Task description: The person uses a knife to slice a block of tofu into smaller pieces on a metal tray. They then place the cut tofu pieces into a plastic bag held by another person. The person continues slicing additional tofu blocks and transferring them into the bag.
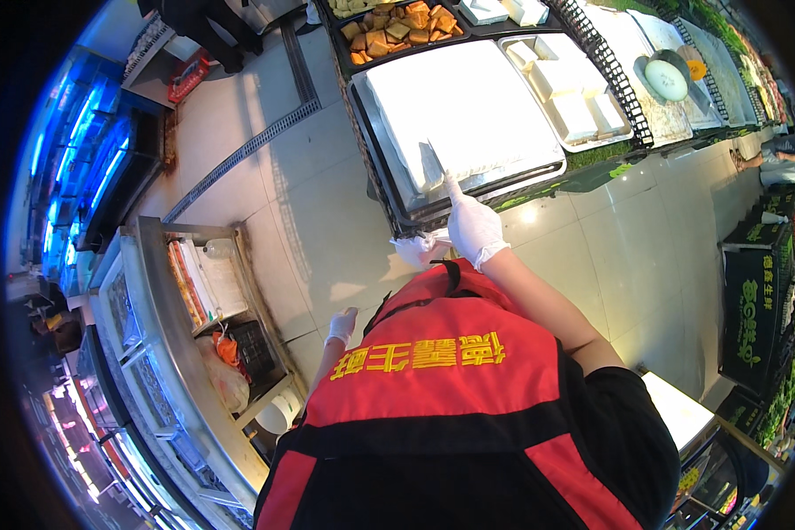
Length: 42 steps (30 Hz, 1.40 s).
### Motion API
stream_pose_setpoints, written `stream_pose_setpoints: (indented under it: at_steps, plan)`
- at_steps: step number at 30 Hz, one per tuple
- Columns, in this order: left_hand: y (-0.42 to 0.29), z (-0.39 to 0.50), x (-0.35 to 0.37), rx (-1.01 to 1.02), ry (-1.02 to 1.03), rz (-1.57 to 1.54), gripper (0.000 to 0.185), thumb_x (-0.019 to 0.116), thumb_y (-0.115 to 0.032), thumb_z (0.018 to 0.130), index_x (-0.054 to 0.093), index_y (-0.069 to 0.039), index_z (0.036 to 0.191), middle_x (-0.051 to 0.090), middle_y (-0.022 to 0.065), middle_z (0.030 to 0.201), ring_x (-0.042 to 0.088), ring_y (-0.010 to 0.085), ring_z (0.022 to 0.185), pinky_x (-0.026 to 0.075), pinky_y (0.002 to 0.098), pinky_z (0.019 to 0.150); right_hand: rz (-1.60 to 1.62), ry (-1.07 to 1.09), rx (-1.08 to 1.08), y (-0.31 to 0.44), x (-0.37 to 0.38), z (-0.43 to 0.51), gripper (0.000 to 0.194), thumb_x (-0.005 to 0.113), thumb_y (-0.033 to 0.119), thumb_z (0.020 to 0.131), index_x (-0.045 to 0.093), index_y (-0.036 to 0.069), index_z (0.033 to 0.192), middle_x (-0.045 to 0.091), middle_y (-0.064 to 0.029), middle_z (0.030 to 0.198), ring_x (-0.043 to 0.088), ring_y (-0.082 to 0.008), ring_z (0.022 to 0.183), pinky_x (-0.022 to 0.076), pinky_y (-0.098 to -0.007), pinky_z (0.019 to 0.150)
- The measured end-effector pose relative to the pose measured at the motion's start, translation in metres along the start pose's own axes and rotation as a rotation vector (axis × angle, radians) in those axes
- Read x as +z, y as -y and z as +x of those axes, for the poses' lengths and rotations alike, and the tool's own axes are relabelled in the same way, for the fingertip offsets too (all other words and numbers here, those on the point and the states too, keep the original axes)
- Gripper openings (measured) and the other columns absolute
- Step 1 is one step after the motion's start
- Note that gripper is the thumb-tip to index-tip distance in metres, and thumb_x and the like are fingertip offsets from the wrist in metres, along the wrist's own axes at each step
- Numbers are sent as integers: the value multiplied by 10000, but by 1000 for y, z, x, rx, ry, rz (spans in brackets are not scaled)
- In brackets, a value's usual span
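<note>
A broad white slab [477,99], apparently fresh tofu and strongly overexposed, lies on a dark-rimmed tray [411,215] on the counter in front of me. My right hand [475,225], in a white glove, grips a knife [435,156]; its index finger stretches along the tool. The narrow blade is over the slab's near left corner; whether it touches is hard to tell in the glare. My left hand [342,326], also gloved, hangs low by my left side, away from the counter. No object shows in it, and its fingers are partly hidden.
White tofu blocks [565,86] fill a tray to the right; browned tofu pieces [397,30] are behind. A plastic bag [416,252] hangs at the counter's near edge. Metal-framed tanks [172,371] stand left. A person's legs [215,30] are far left, another person [785,159] far right.
</note>
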State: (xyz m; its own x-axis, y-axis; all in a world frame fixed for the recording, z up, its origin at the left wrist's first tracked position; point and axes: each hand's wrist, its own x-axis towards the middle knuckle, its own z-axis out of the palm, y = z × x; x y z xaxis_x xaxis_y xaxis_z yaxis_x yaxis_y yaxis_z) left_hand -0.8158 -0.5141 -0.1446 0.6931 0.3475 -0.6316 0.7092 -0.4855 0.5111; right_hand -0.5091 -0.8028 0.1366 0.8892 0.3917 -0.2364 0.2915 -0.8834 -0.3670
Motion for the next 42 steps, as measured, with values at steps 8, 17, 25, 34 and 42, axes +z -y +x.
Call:
stream_pose_setpoints:
  at_steps: [8, 17, 25, 34, 42]
  plan:
    - [-2, -7, -1, 291, -41, 396, 297, 522, -273, 884, 686, -49, 988, 676, 210, 982, 636, 389, 926, 497, 428, 827, 57, -14, -8, 8, 1, 46, 665, 491, 96, 858, 307, 132, 1496, 679, -197, 909, 674, -348, 767, 523, -448, 686]
    - [38, -20, 24, -263, -48, -238, 339, 568, -306, 866, 668, -25, 1028, 677, 211, 958, 658, 342, 880, 511, 420, 770, 204, -246, -175, 10, 24, 114, 664, 466, 29, 846, 305, 85, 1488, 620, -301, 1090, 624, -436, 993, 480, -471, 890]
    - [62, -22, 47, 238, -157, 290, 332, 585, -195, 860, 627, -50, 1155, 659, 212, 1063, 663, 326, 873, 533, 399, 764, 240, -71, -102, 33, -1, 155, 626, 391, 45, 907, 244, 96, 1513, 611, -302, 1127, 630, -404, 996, 482, -464, 873]
    - [27, -33, 46, -208, -169, -256, 372, 551, -293, 878, 672, 17, 1045, 675, 202, 1040, 640, 278, 931, 486, 386, 819, 290, -96, -94, 52, 0, 216, 565, 426, 66, 916, 304, 101, 1466, 627, -270, 1088, 632, -373, 959, 488, -447, 848]
    - [5, -37, 41, -193, -127, -161, 366, 561, -299, 876, 674, 12, 1034, 679, 183, 1010, 641, 267, 892, 490, 378, 794, 405, -129, -97, 50, -7, 261, 511, 456, 85, 923, 358, 105, 1424, 642, -241, 1053, 634, -345, 926, 494, -432, 826]
